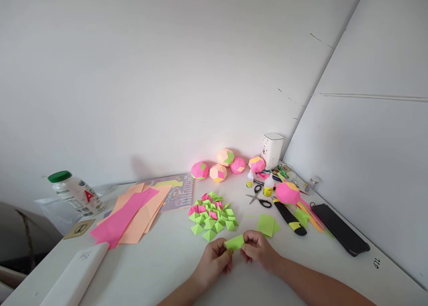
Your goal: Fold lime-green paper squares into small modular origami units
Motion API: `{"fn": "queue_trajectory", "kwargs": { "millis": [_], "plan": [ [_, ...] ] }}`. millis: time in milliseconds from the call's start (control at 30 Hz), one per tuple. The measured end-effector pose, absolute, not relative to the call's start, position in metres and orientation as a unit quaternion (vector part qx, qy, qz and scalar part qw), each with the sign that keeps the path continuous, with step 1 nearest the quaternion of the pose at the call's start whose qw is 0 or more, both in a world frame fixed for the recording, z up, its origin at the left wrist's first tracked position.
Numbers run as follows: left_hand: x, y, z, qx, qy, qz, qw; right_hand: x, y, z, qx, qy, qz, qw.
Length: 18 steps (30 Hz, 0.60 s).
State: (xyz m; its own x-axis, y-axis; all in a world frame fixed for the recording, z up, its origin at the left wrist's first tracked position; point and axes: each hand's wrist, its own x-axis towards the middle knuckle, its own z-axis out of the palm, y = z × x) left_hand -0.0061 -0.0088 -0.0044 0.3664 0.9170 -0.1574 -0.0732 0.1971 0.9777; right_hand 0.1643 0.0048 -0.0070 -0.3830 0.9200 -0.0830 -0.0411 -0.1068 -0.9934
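Note:
Between my two hands is a small folded piece of green paper, held just above the near part of the table. My left hand pinches its left end with thumb and finger. The right end is pinched by my right hand. Just beyond lies a pile of small folded paper pieces, mostly green with several pink ones. Square green paper sheets rest flat on the table, a little past my right hand.
Folded paper balls line the wall. Scissors, glue bottles, a box cutter and a black phone lie right. Pink and orange paper sheets, a white bottle and a long white box are left.

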Motion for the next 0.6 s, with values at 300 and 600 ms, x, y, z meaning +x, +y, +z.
{"fn": "queue_trajectory", "kwargs": {
  "millis": [300,600],
  "plan": [
    [-0.008,-0.009,-0.006,0.462,0.402,0.422,0.668,0.164,0.006,-0.001,-0.414,-0.52,0.631,0.4],
    [-0.01,-0.012,0.004,0.454,0.366,0.443,0.681,0.166,0.006,-0.002,-0.42,-0.532,0.619,0.396]
  ]
}}
